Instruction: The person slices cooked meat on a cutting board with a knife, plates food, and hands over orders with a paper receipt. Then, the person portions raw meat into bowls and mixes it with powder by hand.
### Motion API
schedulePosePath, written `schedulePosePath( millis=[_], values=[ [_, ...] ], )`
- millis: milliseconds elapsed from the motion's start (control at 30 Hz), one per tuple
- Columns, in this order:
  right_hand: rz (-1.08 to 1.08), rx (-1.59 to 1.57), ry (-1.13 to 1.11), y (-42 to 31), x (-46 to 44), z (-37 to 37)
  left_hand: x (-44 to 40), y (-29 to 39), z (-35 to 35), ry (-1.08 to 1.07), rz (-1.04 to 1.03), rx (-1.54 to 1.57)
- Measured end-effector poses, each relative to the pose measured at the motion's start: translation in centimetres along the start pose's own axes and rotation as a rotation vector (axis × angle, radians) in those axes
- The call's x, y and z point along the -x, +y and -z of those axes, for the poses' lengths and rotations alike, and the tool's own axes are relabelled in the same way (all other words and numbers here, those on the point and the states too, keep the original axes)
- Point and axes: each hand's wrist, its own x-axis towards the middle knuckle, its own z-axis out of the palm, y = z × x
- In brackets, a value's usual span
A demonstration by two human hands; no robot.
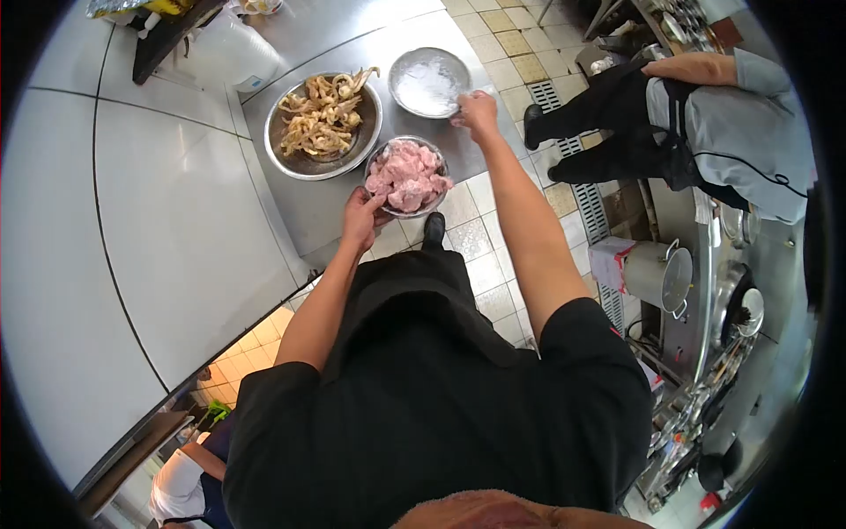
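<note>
My left hand [359, 220] grips the near left rim of a metal bowl [419, 213] heaped with pale pink raw meat [410, 175]. Fingers closed, my right hand [478, 115] is at the right rim of a second metal bowl [396, 99], which has white powder [428, 81] in it. Beyond my left hand stands a wider metal bowl [368, 145] of yellow-brown pieces [324, 113] that look like chicken feet. The powder bowl and the wide bowl rest on a steel counter [304, 207]; the meat bowl is at its near edge.
A pale panelled surface [185, 194] runs along the left, with stacked clear plastic containers [233, 53] at its far end. On the right, a person in grey [731, 123] stands across the tiled aisle [471, 225]. Behind that person are a large pot [656, 271] and a stove line.
</note>
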Motion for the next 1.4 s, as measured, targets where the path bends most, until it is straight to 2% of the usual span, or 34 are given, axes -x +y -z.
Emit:
schedulePosePath(
  millis=[133, 200, 333, 433, 500, 567, 600, 633, 667, 700, 733, 767, 800, 867, 967, 1067, 1267, 1400],
  values=[
    [0.171, 0.094, 0.143, -0.4, -0.2, 7.0, -3.0, -0.5, -1.5, -0.085, 0.001, -0.008],
    [0.320, 0.317, 0.207, 0.6, 1.0, 11.7, -3.3, 0.3, -3.7, -0.067, -0.003, 0.041],
    [0.221, -0.055, 0.312, 0.0, 11.5, 16.2, -6.2, -0.1, -5.6, -0.106, -0.009, 0.102],
    [0.126, -0.263, 0.454, 4.2, 17.9, 18.8, -6.7, 0.2, -7.6, -0.101, -0.048, 0.133],
    [0.132, -0.324, 0.495, 8.0, 22.1, 19.8, -7.7, -0.2, -7.5, -0.067, -0.120, 0.152],
    [0.146, -0.332, 0.623, 10.4, 27.8, 20.6, -8.9, -0.8, -7.5, -0.120, -0.206, 0.145],
    [0.046, -0.376, 0.741, 10.8, 30.8, 20.3, -8.1, -0.3, -8.2, -0.124, -0.175, 0.020],
    [0.172, -0.241, 0.629, 14.8, 33.9, 21.7, -9.8, -2.0, -6.3, -0.310, -0.290, -0.341],
    [0.167, -0.325, 0.783, 16.2, 36.4, 21.1, -12.8, -2.6, -4.5, -0.428, -0.003, 0.051],
    [0.123, -0.378, 0.861, 16.2, 39.1, 20.9, -5.6, -1.4, -7.6, -0.456, -0.336, -0.448],
    [0.082, -0.434, 0.940, 16.4, 42.1, 20.7, -5.1, -1.2, -8.0, -0.312, 0.155, -0.071],
    [0.089, -0.528, 1.025, 15.2, 45.4, 20.1, -10.3, -4.2, -6.1, -0.198, -0.068, -0.204],
    [0.071, -0.549, 1.066, 16.5, 47.6, 19.9, -5.0, -4.1, -7.9, -0.153, 0.032, -0.225],
    [0.086, -0.629, 1.141, 18.7, 51.8, 18.5, -2.5, -7.1, -7.8, -0.264, -0.133, -0.496],
    [0.138, -0.670, 1.252, 20.5, 58.9, 16.0, 3.2, -11.5, -9.3, -0.674, 0.028, -0.591],
    [0.197, -0.727, 1.350, 22.8, 65.9, 14.7, 12.2, -14.5, -12.5, -0.810, -0.005, -0.799],
    [0.185, -0.757, 1.621, 31.1, 82.6, 11.3, 23.2, -23.2, -13.0, -1.229, -0.093, -0.902],
    [0.151, -0.824, 1.900, 35.8, 95.2, 8.2, 32.3, -30.2, -9.5, -1.484, -0.070, -0.991]
  ],
)
